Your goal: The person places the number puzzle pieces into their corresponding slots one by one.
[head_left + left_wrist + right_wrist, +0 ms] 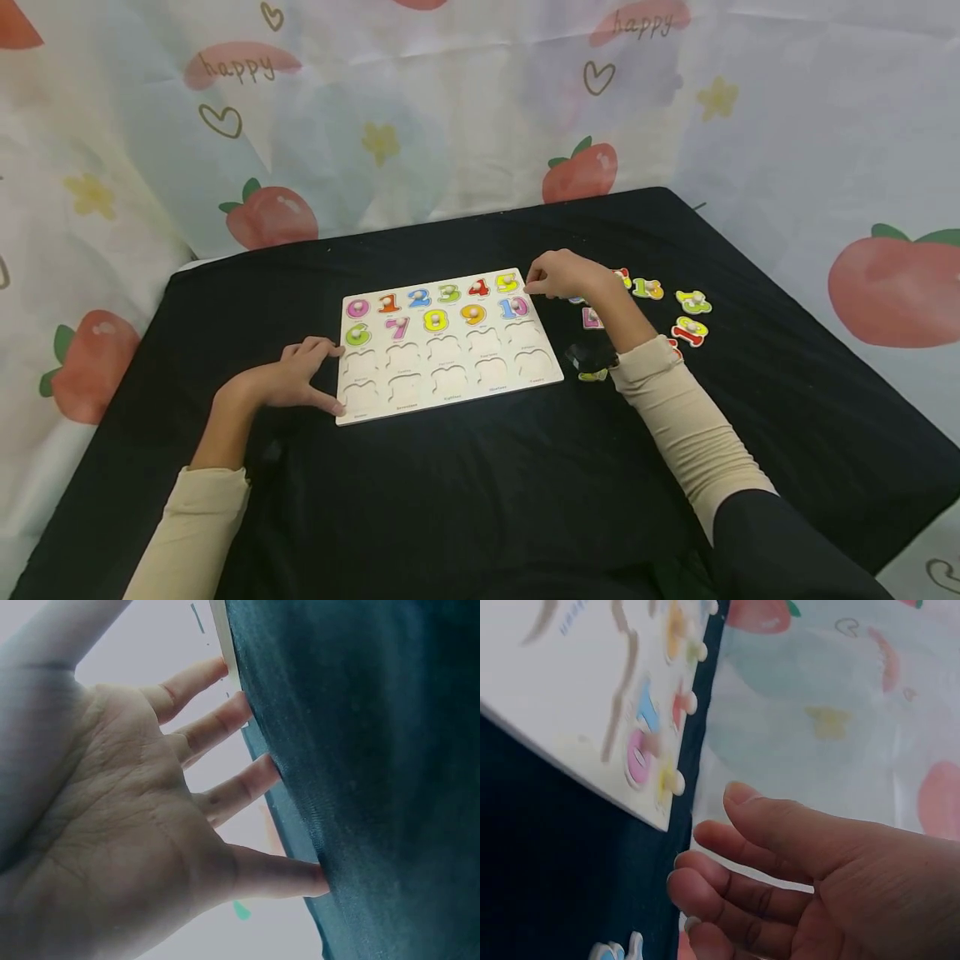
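A pale number-puzzle board (423,354) lies on the black cloth. Knobbed number pieces from a pink 0 (357,308) to a blue-and-pink 10 (514,307) sit in its upper two rows; bare recessed outlines show in the lower two. My left hand (300,375) rests at the board's left edge, fingers spread and thumb near the lower corner; its palm (135,817) fills much of the left wrist view. Beside the upper right corner, close to the yellow 5 (507,283), hovers my right hand (564,273). Its fingers (712,900) bend loosely, with nothing between them and the thumb.
Several loose number pieces lie right of the board, among them a green-and-orange one (648,288), a red-and-yellow one (689,332) and a pink one (592,317). My right forearm covers part of that group. A patterned curtain (480,108) hangs behind the table.
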{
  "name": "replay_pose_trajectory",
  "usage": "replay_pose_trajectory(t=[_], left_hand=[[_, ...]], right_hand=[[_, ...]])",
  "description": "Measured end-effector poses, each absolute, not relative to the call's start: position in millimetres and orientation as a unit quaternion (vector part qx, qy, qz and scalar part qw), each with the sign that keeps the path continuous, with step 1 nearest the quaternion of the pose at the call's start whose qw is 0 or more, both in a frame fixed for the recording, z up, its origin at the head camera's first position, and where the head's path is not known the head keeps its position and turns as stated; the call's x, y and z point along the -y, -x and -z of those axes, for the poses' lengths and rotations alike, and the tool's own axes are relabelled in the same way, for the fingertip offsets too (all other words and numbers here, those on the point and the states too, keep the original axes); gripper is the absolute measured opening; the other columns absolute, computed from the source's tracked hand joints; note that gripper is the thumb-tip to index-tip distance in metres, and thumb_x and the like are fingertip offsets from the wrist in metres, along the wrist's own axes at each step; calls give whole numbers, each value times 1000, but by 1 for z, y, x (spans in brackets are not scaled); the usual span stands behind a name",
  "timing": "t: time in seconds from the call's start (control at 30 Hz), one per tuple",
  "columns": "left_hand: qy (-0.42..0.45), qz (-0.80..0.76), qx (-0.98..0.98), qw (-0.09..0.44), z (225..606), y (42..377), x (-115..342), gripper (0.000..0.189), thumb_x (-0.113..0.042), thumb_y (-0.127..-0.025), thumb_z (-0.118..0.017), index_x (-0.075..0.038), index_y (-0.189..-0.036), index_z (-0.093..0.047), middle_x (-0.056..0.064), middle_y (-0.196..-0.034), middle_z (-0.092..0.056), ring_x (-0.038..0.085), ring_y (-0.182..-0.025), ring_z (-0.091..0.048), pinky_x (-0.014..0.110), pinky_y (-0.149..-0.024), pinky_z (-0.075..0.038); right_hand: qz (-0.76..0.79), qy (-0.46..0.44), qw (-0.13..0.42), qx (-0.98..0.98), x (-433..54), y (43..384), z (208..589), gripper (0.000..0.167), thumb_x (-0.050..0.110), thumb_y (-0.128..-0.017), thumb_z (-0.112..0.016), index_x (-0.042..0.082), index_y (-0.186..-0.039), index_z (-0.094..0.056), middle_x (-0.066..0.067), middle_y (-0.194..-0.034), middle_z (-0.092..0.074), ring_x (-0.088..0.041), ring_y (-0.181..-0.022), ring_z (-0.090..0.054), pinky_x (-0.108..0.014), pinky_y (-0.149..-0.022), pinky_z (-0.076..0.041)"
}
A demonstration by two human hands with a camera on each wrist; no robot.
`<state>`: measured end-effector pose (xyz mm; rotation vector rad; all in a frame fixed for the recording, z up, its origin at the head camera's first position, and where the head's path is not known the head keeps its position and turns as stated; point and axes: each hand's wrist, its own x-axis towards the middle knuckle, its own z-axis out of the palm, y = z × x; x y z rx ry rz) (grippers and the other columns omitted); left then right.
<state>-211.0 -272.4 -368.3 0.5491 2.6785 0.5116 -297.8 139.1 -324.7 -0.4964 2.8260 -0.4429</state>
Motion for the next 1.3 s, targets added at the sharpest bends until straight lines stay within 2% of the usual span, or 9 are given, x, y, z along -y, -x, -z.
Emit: replay_pose_trajectory(t=[0.33,0.6,0.83,1.07,1.3], left_hand=[[-190,-156,-953,176,369,212,274,104,-57,-66,-77,-2,-140,-29,24,-144,-21,46,-121,-20,66,-94,-28],[-193,-152,-952,182,364,211,273,104,-55,-67,-78,1,-140,-29,26,-143,-21,47,-121,-19,66,-94,-27],[-199,-152,-951,182,367,210,274,105,-57,-67,-76,0,-141,-28,25,-144,-20,46,-122,-19,65,-95,-28],[-204,-158,-949,180,364,212,275,105,-56,-68,-76,1,-141,-28,25,-147,-17,48,-127,-14,68,-97,-22],[-203,-156,-948,189,368,213,273,105,-57,-67,-76,1,-141,-28,25,-147,-19,48,-126,-16,67,-97,-23]], right_hand=[[132,161,91,-974,-173,300,308,29,21,-96,-56,0,-114,-63,-15,-105,-62,-26,-83,-57,-41,-75,-47],[90,164,99,-977,-199,305,301,26,16,-96,-55,-4,-111,-64,-17,-104,-63,-27,-83,-59,-43,-75,-47],[82,150,110,-979,-219,304,302,28,15,-96,-54,-4,-115,-61,-17,-105,-61,-27,-84,-58,-43,-74,-47],[77,160,111,-978,-229,304,297,29,16,-96,-53,-4,-116,-61,-16,-106,-61,-26,-87,-57,-45,-77,-47],[73,162,126,-976,-239,295,302,26,14,-95,-55,-5,-111,-63,-13,-99,-62,-23,-81,-57,-42,-73,-47]])
